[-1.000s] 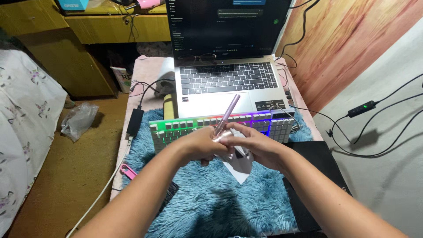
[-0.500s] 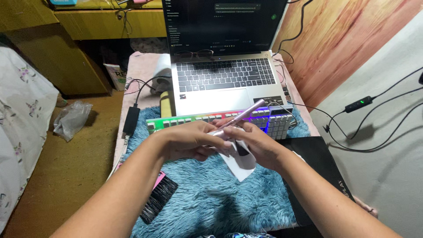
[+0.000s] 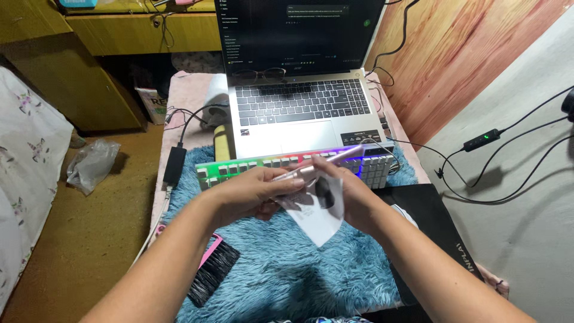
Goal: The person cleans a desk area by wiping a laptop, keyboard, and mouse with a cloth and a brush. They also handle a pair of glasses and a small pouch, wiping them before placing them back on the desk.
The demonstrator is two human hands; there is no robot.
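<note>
Over the blue shaggy mat [image 3: 287, 263] on the surface, just near of the lit keyboard [image 3: 239, 170], my left hand [image 3: 248, 191] is closed round the near end of a slim pink pen [image 3: 326, 161], which lies almost level and points right and far. My right hand [image 3: 353, 194] pinches a white card with a dark picture [image 3: 317, 209] against that pen, fingers curled shut on it. I judge I'm mid-wrap; next needs a firm, steady grip while turning.

Head camera looks steeply down, close over the hands [image 3: 299, 191].
</note>
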